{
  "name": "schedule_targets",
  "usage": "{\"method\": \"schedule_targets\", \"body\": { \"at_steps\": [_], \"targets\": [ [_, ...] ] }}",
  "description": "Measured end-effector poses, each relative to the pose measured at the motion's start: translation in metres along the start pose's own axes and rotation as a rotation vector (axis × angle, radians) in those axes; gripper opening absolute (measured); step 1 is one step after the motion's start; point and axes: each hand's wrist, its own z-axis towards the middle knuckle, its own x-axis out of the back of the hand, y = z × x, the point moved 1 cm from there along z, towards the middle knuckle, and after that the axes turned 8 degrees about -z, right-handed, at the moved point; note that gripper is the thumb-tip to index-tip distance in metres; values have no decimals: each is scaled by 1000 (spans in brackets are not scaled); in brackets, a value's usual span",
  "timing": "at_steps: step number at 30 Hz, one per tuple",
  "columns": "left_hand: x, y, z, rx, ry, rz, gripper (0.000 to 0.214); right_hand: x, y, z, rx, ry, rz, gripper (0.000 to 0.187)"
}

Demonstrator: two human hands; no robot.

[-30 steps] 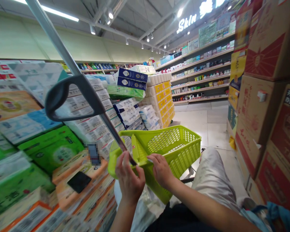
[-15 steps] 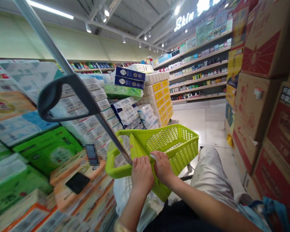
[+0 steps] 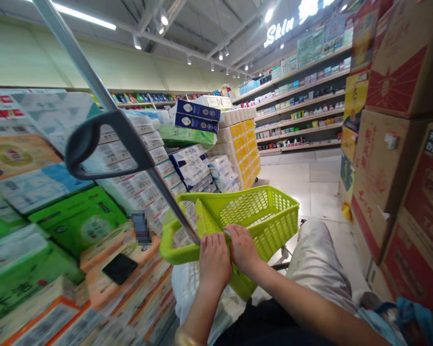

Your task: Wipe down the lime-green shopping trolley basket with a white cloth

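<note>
The left hand (image 3: 215, 262) and right hand (image 3: 242, 247), side by side, curl their fingers over the near edge of the green basket (image 3: 274, 235), left of a pale trouser leg (image 3: 321, 259), while a metal pole (image 3: 166, 194) slants past stacked packs (image 3: 137, 194) with shelves (image 3: 310, 145) beyond.

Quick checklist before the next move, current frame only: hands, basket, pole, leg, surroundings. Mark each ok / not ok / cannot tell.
1. Left hand on near rim of green basket: ok, fingers curled over it.
2. Right hand on same rim: ok, beside the left.
3. Grey handle on the pole free of both hands: ok.
4. Pole's lower end seated: cannot tell, hidden.
5. Trouser leg clear of basket: cannot tell, very close.
6. Dark flat object apart from hands: ok.
</note>
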Motion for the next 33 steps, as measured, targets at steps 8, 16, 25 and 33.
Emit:
{"method": "schedule_targets", "body": {
  "at_steps": [8, 16, 25, 33],
  "targets": [
    [-1, -2, -2, 9, 0, -31, 44, 3, 32, -5, 1, 55, -37, 51],
    [-4, -2, -1, 28, 14, -45, 39, 0, 1, -6, 48, 23, 49, 51],
    [-5, -3, -2, 32, 14, -34, 47, 9, 74, -18, -261, 231, -187, 46],
    [-5, -3, -2, 22, 6, -48, 49, 11, 105, -32, -319, 277, -107, 30]
  ]
}}
